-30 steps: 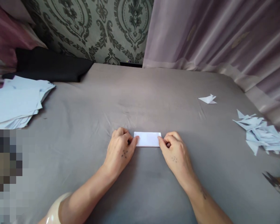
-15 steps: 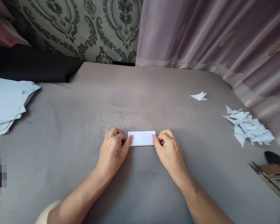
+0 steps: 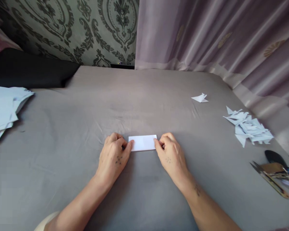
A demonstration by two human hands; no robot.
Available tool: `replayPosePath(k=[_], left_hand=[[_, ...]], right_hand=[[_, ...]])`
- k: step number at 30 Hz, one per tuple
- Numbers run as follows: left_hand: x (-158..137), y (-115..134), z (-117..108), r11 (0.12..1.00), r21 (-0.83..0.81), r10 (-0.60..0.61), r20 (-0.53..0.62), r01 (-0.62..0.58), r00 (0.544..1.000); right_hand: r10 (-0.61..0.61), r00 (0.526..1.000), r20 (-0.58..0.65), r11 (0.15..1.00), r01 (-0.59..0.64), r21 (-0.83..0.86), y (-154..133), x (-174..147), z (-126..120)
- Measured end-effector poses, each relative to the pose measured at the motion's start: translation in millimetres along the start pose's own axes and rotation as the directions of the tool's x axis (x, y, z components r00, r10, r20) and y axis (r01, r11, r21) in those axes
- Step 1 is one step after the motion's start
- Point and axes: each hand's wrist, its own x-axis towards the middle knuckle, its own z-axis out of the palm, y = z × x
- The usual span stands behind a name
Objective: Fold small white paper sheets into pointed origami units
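"What sits furthest left?"

"From my remote seat, the head camera gives me a dark cloth [image 3: 31, 73] at the back and, in front of it, a stack of white paper [image 3: 1, 106], cut off by the edge of view."

"And the hands?"

"Next comes the left hand [image 3: 112, 153], fingers curled narrow, holding the left end of a white paper strip [image 3: 144, 143] under its thumb. The strip lies on the grey covering [image 3: 144, 106], between both hands. The right hand [image 3: 170, 152] holds the opposite end the same way; I cannot see where the tucked fingertips rest."

"What could go wrong there?"

"I'd judge that uneven thumb pressure could skew the layers and crease them crookedly. A thumb lifted too soon might let a fold spring open."

"How does the strip look?"

"Flat, bright and blank on top, a narrow rectangle running crosswise, apparently folded. I can't count its layers."

"Further right?"

"One pointed folded figure [image 3: 200, 98] sits alone; a heap of similar figures [image 3: 250, 128] lies beyond it, nearer me. Rightmost are a pointed metal tool [image 3: 273, 185] and a rounded black object [image 3: 275, 157]."
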Motion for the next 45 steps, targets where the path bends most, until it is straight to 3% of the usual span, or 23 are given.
replayPosePath(k=[7,10,13,16,22,25,29,36,45], left_hand=[[-0.4,-0.4,1.7,0.998,0.058,0.015,-0.051,-0.012,0.999],[3.0,-2.8,5.9,0.972,0.141,0.201,-0.088,-0.188,0.976],[7.2,-5.8,8.6,0.884,0.222,0.423,-0.004,-0.411,0.906],[9.1,-7.5,7.3,0.852,0.222,0.479,0.039,-0.475,0.877],[6.3,-6.0,1.0,0.906,0.119,0.412,-0.019,-0.407,0.911],[5.0,-0.6,0.0,0.929,0.108,0.361,-0.043,-0.355,0.932],[3.6,9.1,0.5,0.954,0.123,0.282,-0.057,-0.273,0.958],[-2.8,-3.5,1.6,0.963,0.059,0.264,-0.03,-0.262,0.964],[-4.7,-17.5,-4.7,0.977,-0.021,0.213,0.052,-0.212,0.976]], right_hand=[[-0.037,0.998,-0.042,0.999,0.038,0.019,-1.4,-0.6,-2.1],[-0.204,0.979,-0.022,0.976,0.205,0.073,-4.9,0.2,-4.1],[-0.393,0.919,0.03,0.917,0.39,0.079,-6.9,1.5,-6.3],[-0.431,0.902,0.04,0.898,0.424,0.114,-7.8,0.7,-9.0],[-0.335,0.937,0.102,0.942,0.329,0.071,-21.7,-3.6,-14.5],[-0.205,0.967,0.148,0.978,0.207,0.006,-35.2,-0.9,-14.1],[-0.054,0.991,0.119,0.998,0.056,-0.019,-46.8,2.9,-9.5],[0.061,0.995,0.074,0.998,-0.062,0.011,-47.5,-7.0,1.3],[0.158,0.974,0.162,0.987,-0.162,0.006,-61.4,-9.0,6.7]])
